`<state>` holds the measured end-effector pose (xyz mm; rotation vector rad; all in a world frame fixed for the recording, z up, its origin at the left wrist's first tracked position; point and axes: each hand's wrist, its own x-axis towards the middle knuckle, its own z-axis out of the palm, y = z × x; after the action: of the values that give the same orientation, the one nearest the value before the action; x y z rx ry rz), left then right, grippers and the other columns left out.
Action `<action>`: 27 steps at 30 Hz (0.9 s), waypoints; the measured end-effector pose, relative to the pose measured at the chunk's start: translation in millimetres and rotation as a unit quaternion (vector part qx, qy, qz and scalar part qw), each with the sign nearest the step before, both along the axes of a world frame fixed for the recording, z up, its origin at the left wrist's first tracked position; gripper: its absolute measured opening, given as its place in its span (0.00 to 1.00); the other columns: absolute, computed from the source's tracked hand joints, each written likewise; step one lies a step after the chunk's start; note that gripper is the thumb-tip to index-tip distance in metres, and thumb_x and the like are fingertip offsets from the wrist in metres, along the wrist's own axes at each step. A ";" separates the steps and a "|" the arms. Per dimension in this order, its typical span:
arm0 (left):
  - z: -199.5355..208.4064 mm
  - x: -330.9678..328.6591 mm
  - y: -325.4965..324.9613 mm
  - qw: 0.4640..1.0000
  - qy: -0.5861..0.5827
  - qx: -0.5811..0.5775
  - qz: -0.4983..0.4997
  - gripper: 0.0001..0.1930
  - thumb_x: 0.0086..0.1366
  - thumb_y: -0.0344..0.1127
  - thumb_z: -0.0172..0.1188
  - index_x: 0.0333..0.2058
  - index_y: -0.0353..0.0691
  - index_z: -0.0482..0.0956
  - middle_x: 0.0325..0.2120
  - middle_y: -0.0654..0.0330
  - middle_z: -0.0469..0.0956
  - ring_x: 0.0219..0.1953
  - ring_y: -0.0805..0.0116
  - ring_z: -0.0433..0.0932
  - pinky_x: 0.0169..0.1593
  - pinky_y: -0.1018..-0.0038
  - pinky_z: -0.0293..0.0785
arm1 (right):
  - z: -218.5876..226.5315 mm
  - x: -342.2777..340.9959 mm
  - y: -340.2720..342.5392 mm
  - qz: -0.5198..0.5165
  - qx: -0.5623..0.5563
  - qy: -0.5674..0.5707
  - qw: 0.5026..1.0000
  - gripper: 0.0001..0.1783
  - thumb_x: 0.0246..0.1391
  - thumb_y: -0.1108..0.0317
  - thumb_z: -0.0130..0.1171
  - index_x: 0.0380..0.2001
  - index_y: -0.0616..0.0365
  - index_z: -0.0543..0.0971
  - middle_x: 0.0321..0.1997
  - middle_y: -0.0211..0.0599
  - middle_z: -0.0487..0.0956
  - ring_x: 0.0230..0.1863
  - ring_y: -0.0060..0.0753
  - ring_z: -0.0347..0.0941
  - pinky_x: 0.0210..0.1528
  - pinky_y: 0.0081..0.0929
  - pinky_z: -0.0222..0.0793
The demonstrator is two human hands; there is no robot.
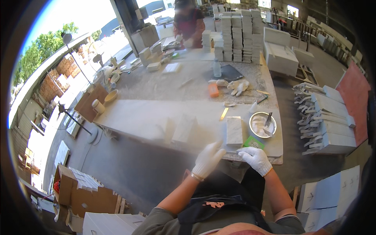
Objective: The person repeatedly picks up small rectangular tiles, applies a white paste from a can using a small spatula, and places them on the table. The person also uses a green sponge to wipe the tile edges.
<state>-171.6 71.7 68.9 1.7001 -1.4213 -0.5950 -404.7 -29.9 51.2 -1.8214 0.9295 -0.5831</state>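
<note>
Both my hands wear white gloves and hover at the near edge of a long stone worktable (149,117). My left hand (208,158) is blurred, fingers spread, holding nothing, just below a pale rectangular stone block (234,130) lying flat. My right hand (255,158) is loosely curled beside a green sanding pad (253,142), which lies at the table edge; whether it touches the pad is unclear. A second pale stone piece (183,129) lies to the left of the block.
A metal bowl (262,125) with white paste and a scraper sits right of the block. A bottle (217,68), orange object (213,89), spare gloves (239,87) and stacked tiles (239,33) lie farther back, where another person (188,23) works. Stone slabs (327,121) stand at right, cardboard boxes (84,192) at lower left.
</note>
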 end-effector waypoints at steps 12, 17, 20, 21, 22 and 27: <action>-34.4 -8.6 27.9 0.940 0.314 0.119 -0.066 0.22 0.79 0.50 0.55 0.55 0.37 0.81 0.41 0.66 0.82 0.38 0.78 0.76 0.43 0.76 0.76 | -31.9 67.7 39.4 0.007 -0.073 -0.056 0.996 0.24 0.69 0.60 0.59 0.64 0.55 0.79 0.65 0.44 0.81 0.65 0.41 0.77 0.69 0.33 0.69; -43.4 -1.7 20.3 0.936 0.343 0.072 -0.020 0.20 0.78 0.47 0.58 0.49 0.34 0.84 0.37 0.67 0.82 0.37 0.79 0.74 0.42 0.77 0.74 | -32.6 69.4 47.2 -0.017 -0.080 0.009 0.997 0.23 0.71 0.58 0.57 0.64 0.54 0.79 0.64 0.44 0.81 0.65 0.42 0.78 0.68 0.32 0.70; -37.1 4.6 13.3 0.946 0.323 0.017 -0.001 0.19 0.76 0.46 0.61 0.45 0.32 0.85 0.34 0.67 0.82 0.35 0.79 0.73 0.41 0.78 0.72 | -33.1 77.0 53.8 -0.035 0.002 -0.030 0.999 0.25 0.73 0.53 0.57 0.66 0.52 0.78 0.64 0.43 0.82 0.63 0.36 0.79 0.65 0.29 0.71; -32.3 8.4 9.3 0.950 0.312 -0.002 0.001 0.19 0.75 0.46 0.62 0.44 0.31 0.86 0.33 0.67 0.82 0.35 0.79 0.73 0.41 0.78 0.72 | -31.9 81.2 55.5 -0.031 0.035 -0.048 0.998 0.26 0.73 0.52 0.58 0.67 0.51 0.77 0.65 0.42 0.82 0.63 0.33 0.79 0.64 0.28 0.71; -26.9 12.9 5.3 0.958 0.285 -0.016 0.011 0.19 0.74 0.46 0.63 0.42 0.30 0.86 0.33 0.67 0.81 0.34 0.79 0.72 0.41 0.78 0.71 | -29.8 85.7 57.3 -0.045 0.089 -0.035 0.994 0.27 0.73 0.51 0.58 0.68 0.50 0.77 0.65 0.41 0.81 0.62 0.30 0.79 0.64 0.27 0.71; -3.7 43.9 -27.4 0.857 0.507 -0.057 0.072 0.17 0.75 0.45 0.62 0.38 0.34 0.85 0.29 0.66 0.80 0.32 0.76 0.78 0.35 0.76 0.75 | 4.5 104.6 54.1 0.022 0.146 0.040 0.988 0.41 0.70 0.32 0.52 0.70 0.53 0.75 0.38 0.25 0.73 0.36 0.22 0.66 0.52 0.23 0.70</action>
<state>-127.7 44.3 65.3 1.0647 -0.5368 -1.0785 -300.1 24.2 55.7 -1.6045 0.9720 -0.3285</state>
